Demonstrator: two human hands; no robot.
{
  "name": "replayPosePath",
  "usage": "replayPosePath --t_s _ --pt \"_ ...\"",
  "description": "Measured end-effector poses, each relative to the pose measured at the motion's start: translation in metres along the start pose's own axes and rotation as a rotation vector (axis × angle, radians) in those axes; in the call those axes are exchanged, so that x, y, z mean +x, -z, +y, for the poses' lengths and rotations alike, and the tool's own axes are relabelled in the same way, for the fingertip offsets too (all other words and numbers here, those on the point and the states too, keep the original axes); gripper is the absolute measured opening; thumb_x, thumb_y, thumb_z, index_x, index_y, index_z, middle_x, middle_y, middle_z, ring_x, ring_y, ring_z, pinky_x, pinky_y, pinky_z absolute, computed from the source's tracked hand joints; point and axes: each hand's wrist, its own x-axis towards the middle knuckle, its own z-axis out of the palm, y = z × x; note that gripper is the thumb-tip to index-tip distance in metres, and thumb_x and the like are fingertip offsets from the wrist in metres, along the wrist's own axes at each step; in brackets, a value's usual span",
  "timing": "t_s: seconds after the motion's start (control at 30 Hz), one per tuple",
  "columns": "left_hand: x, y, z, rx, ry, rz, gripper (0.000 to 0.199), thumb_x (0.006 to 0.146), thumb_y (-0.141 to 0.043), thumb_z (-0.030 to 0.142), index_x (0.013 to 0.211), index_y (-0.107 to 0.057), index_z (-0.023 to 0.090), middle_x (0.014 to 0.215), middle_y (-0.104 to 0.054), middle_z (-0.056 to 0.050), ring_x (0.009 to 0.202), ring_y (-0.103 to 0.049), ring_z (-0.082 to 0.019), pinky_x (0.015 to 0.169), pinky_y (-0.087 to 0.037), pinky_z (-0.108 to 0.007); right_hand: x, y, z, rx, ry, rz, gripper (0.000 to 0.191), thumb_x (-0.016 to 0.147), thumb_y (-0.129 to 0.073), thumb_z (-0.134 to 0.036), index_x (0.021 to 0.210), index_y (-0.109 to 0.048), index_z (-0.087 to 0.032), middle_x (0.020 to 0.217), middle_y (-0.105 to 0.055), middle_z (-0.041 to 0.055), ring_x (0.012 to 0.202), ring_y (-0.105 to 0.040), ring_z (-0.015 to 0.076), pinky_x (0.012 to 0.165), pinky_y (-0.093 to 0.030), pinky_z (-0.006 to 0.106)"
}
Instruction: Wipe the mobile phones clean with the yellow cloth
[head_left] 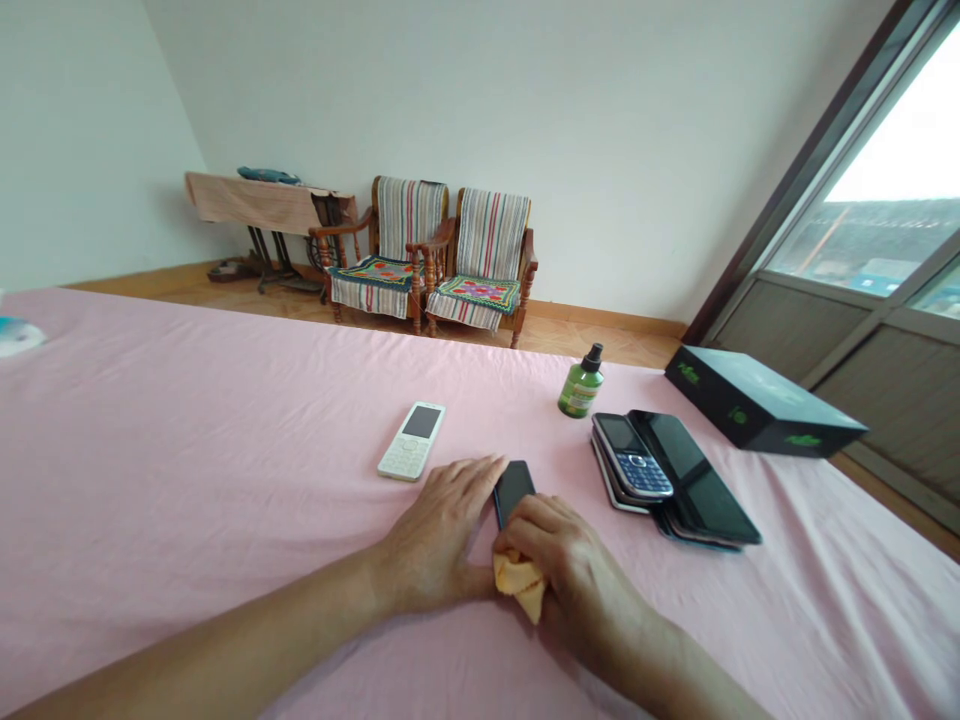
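A dark mobile phone (514,484) lies on the pink cloth in front of me, its lower part hidden behind my right hand. My left hand (442,530) grips it along the left side, fingertips at the upper edge and thumb near the bottom. Bunched in my right hand (570,570) is an orange-yellow cloth (521,582), pressed against the lower part of the phone. Beyond my left hand a white keypad phone (412,441) lies face up.
To the right are a stack of phones topped by a keypad phone (634,458), a pile topped by a black tablet (697,475), a green spray bottle (581,383) and a black box (761,400). Two wooden chairs (480,245) and a cloth-covered sewing table (255,205) stand by the wall.
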Motion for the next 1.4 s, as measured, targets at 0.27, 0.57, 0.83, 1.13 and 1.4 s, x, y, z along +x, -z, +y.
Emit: replayPosePath --t_s 0.27,0.57,0.83,1.13,1.4 --pt "0.000 0.005 0.003 -0.020 0.068 -0.044 0.110 0.061 -0.080 0.054 0.147 -0.021 0.018 0.147 -0.038 -0.017 0.133 -0.036 -0.036 0.109 -0.030 -0.052 -0.009 0.014 0.014 0.192 -0.141 0.070 0.033 0.068 -0.049 0.007 0.084 -0.063 -0.018 0.082 -0.061 0.0020 0.074 -0.056 0.0151 0.064 -0.038 0.025" --pt "0.001 0.009 0.005 -0.035 0.104 -0.080 0.113 0.061 -0.078 0.059 0.148 -0.021 0.017 0.148 -0.035 -0.018 0.134 -0.033 -0.036 0.109 -0.028 -0.051 -0.022 0.036 0.025 0.147 -0.249 -0.029 0.025 0.072 -0.053 0.003 0.078 -0.060 -0.020 0.076 -0.060 -0.0022 0.068 -0.055 0.0119 0.059 -0.037 0.022" --pt "0.002 0.008 0.004 -0.052 0.101 -0.070 0.114 0.059 -0.078 0.063 0.147 -0.024 0.017 0.147 -0.037 -0.018 0.133 -0.034 -0.036 0.110 -0.027 -0.051 -0.022 0.031 0.020 0.070 -0.240 -0.051 0.025 0.068 -0.054 0.004 0.075 -0.061 -0.018 0.077 -0.059 0.0008 0.073 -0.056 0.0152 0.062 -0.036 0.024" --pt "0.001 0.008 0.003 -0.072 0.073 -0.050 0.115 0.059 -0.079 0.062 0.148 -0.019 0.020 0.147 -0.037 -0.017 0.133 -0.035 -0.036 0.109 -0.027 -0.052 -0.014 0.025 0.008 0.003 -0.189 -0.054 0.018 0.071 -0.058 0.000 0.074 -0.063 -0.017 0.080 -0.061 0.0047 0.076 -0.054 0.0192 0.066 -0.036 0.029" --pt "0.001 0.007 0.003 -0.063 0.054 -0.037 0.109 0.063 -0.080 0.056 0.147 -0.022 0.017 0.147 -0.037 -0.018 0.134 -0.035 -0.035 0.110 -0.027 -0.051 -0.006 0.018 0.000 0.009 -0.149 -0.092 0.016 0.070 -0.062 -0.002 0.074 -0.062 -0.017 0.080 -0.060 0.0038 0.074 -0.053 0.0183 0.068 -0.035 0.030"
